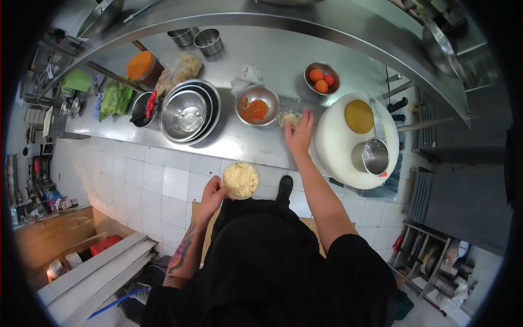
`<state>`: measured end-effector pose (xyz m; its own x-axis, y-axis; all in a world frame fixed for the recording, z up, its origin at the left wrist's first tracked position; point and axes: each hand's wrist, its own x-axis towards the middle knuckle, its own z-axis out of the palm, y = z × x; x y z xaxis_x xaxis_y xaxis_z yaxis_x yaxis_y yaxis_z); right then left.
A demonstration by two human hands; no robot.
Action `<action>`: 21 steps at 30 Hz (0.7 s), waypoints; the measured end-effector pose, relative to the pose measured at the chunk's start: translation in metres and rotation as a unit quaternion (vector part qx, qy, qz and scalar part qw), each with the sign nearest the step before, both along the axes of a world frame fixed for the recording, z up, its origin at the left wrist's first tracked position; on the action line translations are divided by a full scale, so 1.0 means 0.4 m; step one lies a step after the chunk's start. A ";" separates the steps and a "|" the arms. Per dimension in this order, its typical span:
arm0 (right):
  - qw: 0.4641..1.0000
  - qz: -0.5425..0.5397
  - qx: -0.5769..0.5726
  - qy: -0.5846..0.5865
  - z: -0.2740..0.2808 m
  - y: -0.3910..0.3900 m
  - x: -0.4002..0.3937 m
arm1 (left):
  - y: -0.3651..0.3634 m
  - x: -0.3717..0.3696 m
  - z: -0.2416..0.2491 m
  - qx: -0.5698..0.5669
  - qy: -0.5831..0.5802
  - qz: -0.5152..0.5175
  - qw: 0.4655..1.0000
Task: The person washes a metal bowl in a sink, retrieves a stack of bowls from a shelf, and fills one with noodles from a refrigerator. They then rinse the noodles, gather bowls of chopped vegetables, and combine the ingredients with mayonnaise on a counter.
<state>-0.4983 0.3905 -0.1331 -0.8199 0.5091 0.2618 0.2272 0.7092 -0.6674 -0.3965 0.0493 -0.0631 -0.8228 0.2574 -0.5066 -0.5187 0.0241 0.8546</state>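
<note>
My left hand (213, 192) is closed on the rim of a small bowl of pale yellow crumbs (241, 180), held level in front of the table edge. The crumbs look grated or crumbled; their exact kind I cannot make out. On the steel table, my right hand (299, 134) lies beside a small pile of similar crumbs (289, 118), fingers stretched out and touching its right side. Just left of that pile stands a steel bowl (275, 110) holding an orange-red chopped mixture (254, 110). A crumpled white cloth (246, 79) lies behind the bowl.
Nested steel bowls (217, 117) stand on the left. A bowl of tomatoes (322, 78) sits at the back right. The round white cutting board (332, 147) carries a knife (377, 117), a steel pot (375, 156) and a brownish-yellow disc (359, 116). A steel shelf (245, 20) hangs overhead.
</note>
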 end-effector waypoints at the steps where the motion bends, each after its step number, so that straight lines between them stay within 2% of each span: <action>1: 0.999 0.037 -0.011 0.018 0.019 -0.001 0.019 | -0.004 0.007 0.003 0.000 0.002 0.001 1.000; 3: 0.996 0.080 -0.024 0.033 0.021 0.013 0.012 | -0.010 0.033 0.005 -0.013 -0.024 0.025 0.999; 6: 0.998 0.031 0.019 0.051 -0.020 0.062 -0.073 | -0.043 0.075 -0.032 -0.017 -0.042 0.019 0.999; 8: 0.986 0.092 0.136 -0.007 -0.061 0.098 -0.157 | -0.045 0.082 -0.049 -0.018 -0.054 0.027 0.998; 12: 0.983 0.128 0.126 -0.020 -0.068 0.106 -0.143 | -0.050 0.108 -0.103 -0.039 -0.057 0.000 0.998; 14: 0.975 0.199 0.092 -0.020 -0.061 0.063 -0.061 | -0.044 0.109 -0.115 -0.031 -0.061 0.002 0.998; 18: 0.971 0.233 0.061 -0.001 0.031 0.019 0.013 | -0.030 0.113 -0.116 -0.037 -0.052 0.002 0.998; 20: 0.961 0.258 -0.101 -0.013 0.104 0.017 -0.018 | -0.026 0.113 -0.114 -0.037 -0.050 0.003 0.998; 21: 0.961 0.255 -0.102 -0.013 0.104 0.016 -0.039 | -0.021 0.105 -0.113 -0.036 -0.041 0.002 0.998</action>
<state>-0.5137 0.3970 -0.0915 -0.9815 0.0771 0.1755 -0.0975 0.5874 -0.8034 -0.3546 0.0411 -0.1083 -0.7787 0.2141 -0.5897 -0.5873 0.0819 0.8052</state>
